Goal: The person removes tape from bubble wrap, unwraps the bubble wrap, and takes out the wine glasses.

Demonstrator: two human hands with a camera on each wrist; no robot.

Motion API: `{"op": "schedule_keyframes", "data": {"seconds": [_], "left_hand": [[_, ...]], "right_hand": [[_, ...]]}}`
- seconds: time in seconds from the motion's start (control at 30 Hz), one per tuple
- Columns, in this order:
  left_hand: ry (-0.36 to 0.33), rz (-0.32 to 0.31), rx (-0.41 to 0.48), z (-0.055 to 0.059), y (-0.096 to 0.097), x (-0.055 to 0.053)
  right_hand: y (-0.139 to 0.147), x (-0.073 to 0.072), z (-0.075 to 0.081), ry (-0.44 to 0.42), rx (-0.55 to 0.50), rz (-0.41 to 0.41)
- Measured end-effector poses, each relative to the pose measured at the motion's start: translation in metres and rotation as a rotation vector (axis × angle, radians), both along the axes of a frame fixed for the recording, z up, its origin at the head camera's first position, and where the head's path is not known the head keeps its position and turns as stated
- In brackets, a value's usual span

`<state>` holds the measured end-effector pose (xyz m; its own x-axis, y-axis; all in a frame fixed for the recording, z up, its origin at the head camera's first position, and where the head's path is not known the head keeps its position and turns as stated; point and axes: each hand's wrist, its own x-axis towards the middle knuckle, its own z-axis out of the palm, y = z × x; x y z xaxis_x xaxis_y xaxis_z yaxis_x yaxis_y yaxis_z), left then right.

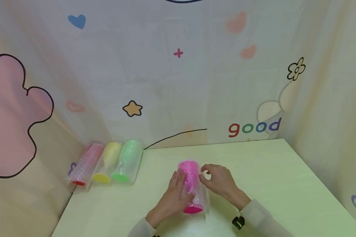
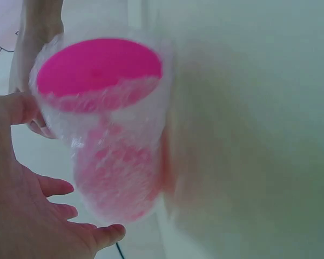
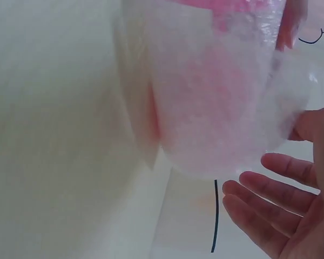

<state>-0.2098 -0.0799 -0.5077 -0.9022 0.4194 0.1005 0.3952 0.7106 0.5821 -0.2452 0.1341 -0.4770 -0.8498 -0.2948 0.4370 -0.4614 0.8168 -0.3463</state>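
A pink object with a flat round end lies in bubble wrap (image 1: 191,180) near the front middle of the table. My left hand (image 1: 175,197) rests on its left side, fingers stretched along the wrap and thumb across it near the round end. In the left wrist view the pink round end (image 2: 100,73) faces the camera. My right hand (image 1: 221,179) is at the right edge of the wrap, thumb and forefinger bent toward each other. The right wrist view shows the thumb (image 3: 308,125) against the loose clear flap (image 3: 291,100), with the other fingers spread apart below.
Three more bubble-wrapped objects lie side by side at the table's back left: a red one (image 1: 87,163), a yellow one (image 1: 108,161) and a green one (image 1: 128,161). A printed curtain (image 1: 172,82) hangs behind the pale table (image 1: 255,171).
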Motion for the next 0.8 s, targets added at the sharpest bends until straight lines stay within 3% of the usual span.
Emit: {"op": "schedule_keyframes", "data": {"seconds": [0.17, 0.27, 0.5, 0.67, 0.8], "left_hand": [[0.111, 0.006, -0.070, 0.013, 0.002, -0.012], [0.130, -0.017, -0.110, 0.017, 0.008, -0.018], [0.126, -0.036, -0.185, 0.007, 0.019, -0.028], [0.121, -0.023, -0.223, 0.000, 0.019, -0.030], [0.123, -0.013, -0.221, 0.000, 0.017, -0.031]], "right_hand": [[-0.007, -0.014, 0.012, -0.004, 0.003, -0.001], [-0.010, -0.025, 0.019, -0.061, 0.007, -0.020], [-0.014, -0.047, 0.019, -0.269, 0.068, -0.004], [-0.013, -0.052, 0.014, -0.242, 0.089, -0.002], [-0.012, -0.053, 0.015, -0.197, 0.078, -0.006]]}}
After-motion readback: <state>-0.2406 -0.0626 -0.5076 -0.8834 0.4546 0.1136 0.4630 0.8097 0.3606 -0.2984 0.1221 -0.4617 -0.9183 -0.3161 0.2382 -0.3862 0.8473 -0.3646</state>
